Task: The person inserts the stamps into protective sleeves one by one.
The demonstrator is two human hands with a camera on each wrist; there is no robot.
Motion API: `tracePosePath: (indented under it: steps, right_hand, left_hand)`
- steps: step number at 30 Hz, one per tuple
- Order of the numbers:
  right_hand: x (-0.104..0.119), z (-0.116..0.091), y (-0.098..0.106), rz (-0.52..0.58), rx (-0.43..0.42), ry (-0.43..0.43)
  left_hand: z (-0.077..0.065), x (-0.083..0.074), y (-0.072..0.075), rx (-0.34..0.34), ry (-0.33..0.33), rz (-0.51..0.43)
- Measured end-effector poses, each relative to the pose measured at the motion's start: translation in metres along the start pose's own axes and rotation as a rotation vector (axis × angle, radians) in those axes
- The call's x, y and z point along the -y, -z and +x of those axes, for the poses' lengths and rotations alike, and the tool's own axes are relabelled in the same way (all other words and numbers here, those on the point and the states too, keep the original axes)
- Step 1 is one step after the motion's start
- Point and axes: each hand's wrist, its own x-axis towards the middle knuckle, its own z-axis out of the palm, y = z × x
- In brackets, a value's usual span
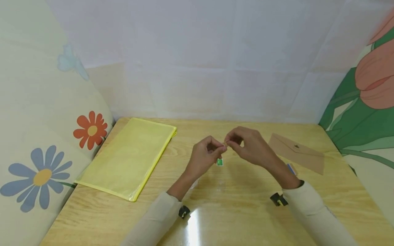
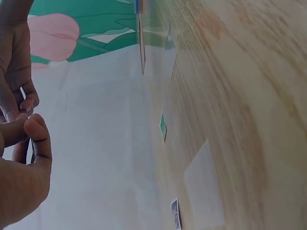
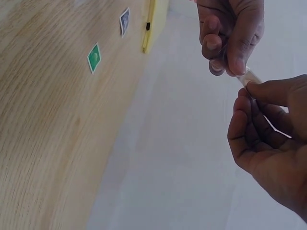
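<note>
Standing over the pale wood-grained table [image 1: 166, 218], which fills the lower half of the head view, I see a streak of glare at bottom centre. Behind it a creased white cloth [image 1: 184, 68] spans the top; a left panel [image 1: 18, 102] carries blue and red flowers, a right panel [image 1: 366, 126] pink tulips. A yellow folder [image 1: 129, 157] lies left of centre, a brown envelope [image 1: 300, 158] at right. At centre, above the table, the left hand [image 1: 204, 155] and right hand [image 1: 250, 145] meet, thumb and fingertips of each pinching a small pale piece [image 1: 225, 144]. A green square [image 1: 220, 162] lies just below.

In the left wrist view, the hands crowd the left edge and hide the piece. Tabletop runs down the right, bearing the green square, a dark little picture [image 2: 176, 213] and a whitish sheet [image 2: 204, 187] near the bottom.

In the right wrist view, the piece shows at upper right between both sets of fingertips, perhaps translucent, though blurred. Wood grain fills the left.
</note>
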Motion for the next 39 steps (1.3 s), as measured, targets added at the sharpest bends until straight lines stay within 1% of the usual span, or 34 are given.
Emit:
tracePosePath:
  steps: [5, 10, 12, 16, 18, 24, 27, 30, 34, 37, 39]
  right_hand:
    - [0.0028, 0.0011, 0.0004, -0.015, 0.03, -0.025]
    - [0.0033, 0.0028, 0.0007, -0.026, 0.061, -0.02]
    - [0.0027, 0.0024, 0.001, -0.023, 0.041, -0.008]
    - [0.0008, 0.0, 0.0006, -0.029, -0.031, 0.018]
    - [0.0001, -0.0009, -0.0006, -0.03, -0.049, 0.034]
    - [-0.001, -0.0025, -0.0055, -0.059, -0.025, 0.078]
    - [-0.0016, -0.0034, -0.006, -0.073, -0.036, 0.083]
    - [-0.0019, -0.0038, -0.0053, -0.075, -0.032, 0.085]
    - [-0.003, -0.0037, -0.0041, -0.057, -0.008, 0.075]
    - [-0.0035, -0.0037, -0.0035, -0.02, 0.009, 0.051]
    - [-0.0036, -0.0044, -0.003, -0.001, 0.02, 0.041]
  left_hand:
    - [-0.0006, 0.001, -0.0003, 0.005, -0.01, 0.012]
    - [0.0007, 0.0018, -0.0001, 0.005, -0.038, 0.037]
    - [0.0011, 0.0014, 0.0001, 0.0, -0.042, 0.042]
    - [0.0015, 0.0006, -0.0001, -0.006, -0.04, 0.04]
    - [0.0015, 0.0001, -0.0003, -0.009, -0.036, 0.034]
    - [0.0006, -0.0019, -0.0005, 0.003, -0.031, 0.015]
    - [-0.0002, -0.0021, -0.0005, 0.012, -0.032, 0.01]
    - [0.0002, -0.0021, -0.0006, 0.006, -0.03, 0.007]
    - [0.0019, -0.0023, -0.0015, 0.015, -0.026, -0.009]
    - [0.0025, -0.001, -0.0029, 0.04, -0.017, -0.02]
    - [0.0016, -0.001, -0.0039, 0.059, -0.007, -0.009]
